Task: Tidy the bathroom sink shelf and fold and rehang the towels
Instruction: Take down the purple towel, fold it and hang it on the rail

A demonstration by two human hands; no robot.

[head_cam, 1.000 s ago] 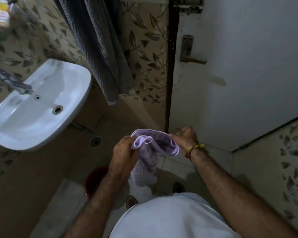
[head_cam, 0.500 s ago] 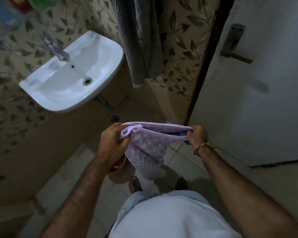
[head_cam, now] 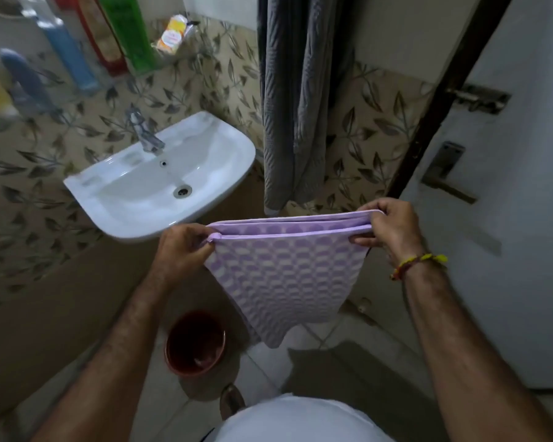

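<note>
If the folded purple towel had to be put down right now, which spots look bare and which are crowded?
Bare: the white sink basin and its rim right of the tap, and the floor tiles between the red bucket and the door. Crowded: the glass shelf, lined with bottles. Both hands hold the purple towel.

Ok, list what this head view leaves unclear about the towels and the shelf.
- Grey towel: its rail is cut off by the top edge.
- Shelf bottles: labels blurred, tops cut off.
- Lilac towel: fold count hidden between its layers; both hands cover the corners.
</note>
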